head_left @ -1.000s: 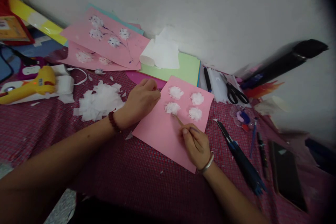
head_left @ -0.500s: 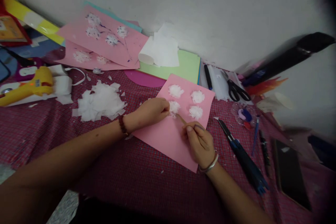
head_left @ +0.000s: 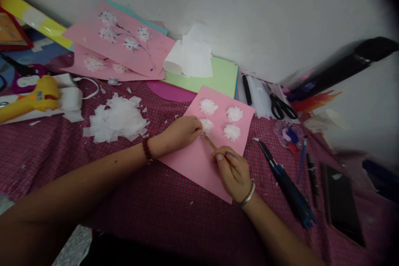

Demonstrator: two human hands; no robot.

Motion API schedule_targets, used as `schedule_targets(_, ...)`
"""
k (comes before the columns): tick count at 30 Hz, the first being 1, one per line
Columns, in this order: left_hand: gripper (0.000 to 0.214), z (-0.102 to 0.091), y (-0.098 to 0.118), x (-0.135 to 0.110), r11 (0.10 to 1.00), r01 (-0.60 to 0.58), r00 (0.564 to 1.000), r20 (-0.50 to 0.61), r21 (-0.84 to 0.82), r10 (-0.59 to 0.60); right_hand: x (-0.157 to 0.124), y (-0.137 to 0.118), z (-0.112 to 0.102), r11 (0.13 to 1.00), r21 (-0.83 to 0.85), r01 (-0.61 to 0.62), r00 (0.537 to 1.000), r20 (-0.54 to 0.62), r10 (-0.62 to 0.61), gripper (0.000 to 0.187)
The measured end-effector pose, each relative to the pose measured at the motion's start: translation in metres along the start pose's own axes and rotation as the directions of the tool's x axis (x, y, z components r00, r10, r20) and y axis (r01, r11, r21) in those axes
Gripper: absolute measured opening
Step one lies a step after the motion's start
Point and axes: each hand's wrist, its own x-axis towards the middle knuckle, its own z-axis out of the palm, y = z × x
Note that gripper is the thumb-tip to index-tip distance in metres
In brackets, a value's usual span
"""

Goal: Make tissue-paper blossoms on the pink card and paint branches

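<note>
A pink sheet of paper (head_left: pixel 199 162) lies at the middle of the cloth, carrying several white tissue puffs (head_left: pixel 232 132). My left hand (head_left: pixel 183 134) is closed at the sheet's left side, its fingertips against the lower-left puff (head_left: pixel 206 126); whatever it pinches is hidden. Between the fingers of my right hand (head_left: pixel 233 172) is a thin wooden stick (head_left: pixel 209 143). The stick's tip points up-left and meets the lower edge of that same puff, close to my left fingertips.
Tissue scraps (head_left: pixel 116 119) are heaped at left, near a yellow glue gun (head_left: pixel 37 96). Behind lie decorated pink sheets (head_left: pixel 93 41) and a tissue roll (head_left: pixel 193 54). At right are a blue-handled cutter (head_left: pixel 288 187), scissors (head_left: pixel 279 106), a paint palette (head_left: pixel 288 135) and a phone (head_left: pixel 342 203).
My right hand and the stick have shifted slightly left, bringing the tip nearer my left fingertips. My left hand stays at the lower-left puff. The whole view has shifted a little.
</note>
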Motion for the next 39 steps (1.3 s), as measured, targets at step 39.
schedule_targets(39,0.017,0.018,-0.002,-0.016,0.998,-0.058,0.991,-0.124,-0.022,0.055,-0.009,-0.008,-0.009,0.997,-0.047,-0.060,0.995,-0.081,0.056,0.020)
